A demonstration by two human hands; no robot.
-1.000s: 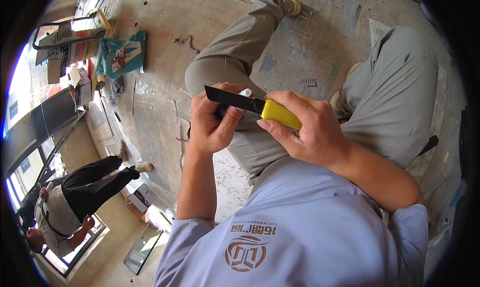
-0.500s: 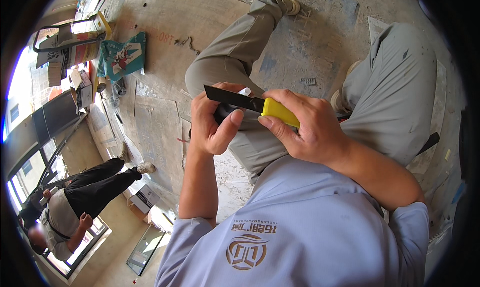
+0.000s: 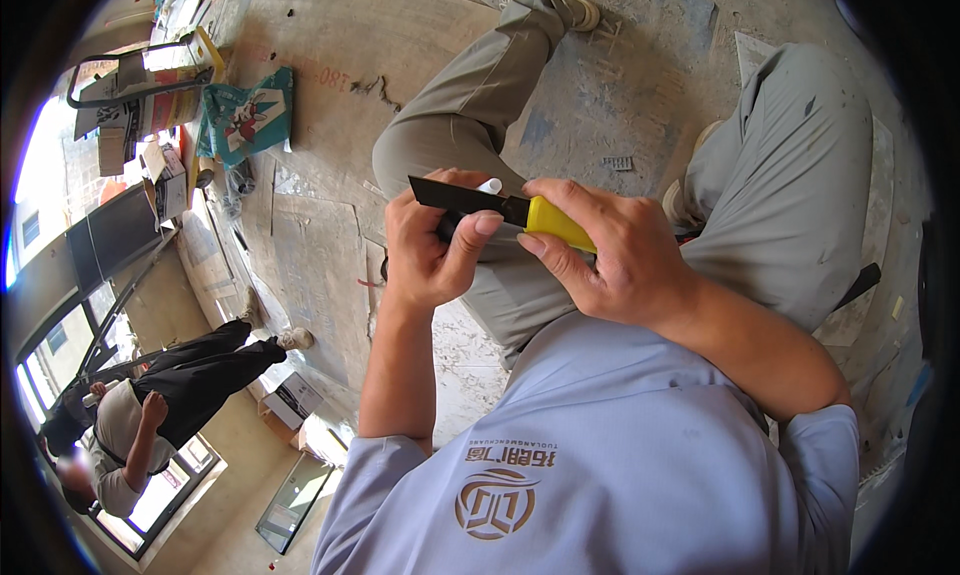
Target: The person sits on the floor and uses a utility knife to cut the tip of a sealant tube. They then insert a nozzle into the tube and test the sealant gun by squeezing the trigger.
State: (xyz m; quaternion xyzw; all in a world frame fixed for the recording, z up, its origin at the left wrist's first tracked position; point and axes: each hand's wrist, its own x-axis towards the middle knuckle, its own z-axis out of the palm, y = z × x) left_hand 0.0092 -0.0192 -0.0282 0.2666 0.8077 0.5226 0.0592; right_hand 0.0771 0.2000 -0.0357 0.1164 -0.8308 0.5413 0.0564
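Knife (image 3: pixel 515 211), yellow at one end and black at the other, is hovering above the left trouser leg (image 3: pixel 440 140), and from where I'm standing it is looking light enough for one hand. The yellow handle (image 3: pixel 562 225) is seeming hard and chunky, probably plastic, so it is offering the safer place to take hold; the black blade (image 3: pixel 465 197) is looking thin and stiff, likely sharp along an edge and perhaps brittle near its slanted end. The right hand (image 3: pixel 625 250) is clamping the handle over the right side of that trouser leg, thumb on the near face and forefinger along the far one, with no slack that I'm noticing. The left hand (image 3: pixel 425 250) is sitting above the trouser leg's left side, fingers wrapping round a dark piece (image 3: pixel 446 225), while a white-tipped rod (image 3: pixel 490 186) is poking out past the blade; whether those two are forming one thing I'm not able to tell. The rod is looking smooth and light, maybe a little slippery, and the dark piece is seeming the better hold. The left thumb (image 3: pixel 485 224) is pointing at the blade, its tip lying right at the near edge, though I'm not managing to tell whether skin and blade are touching.
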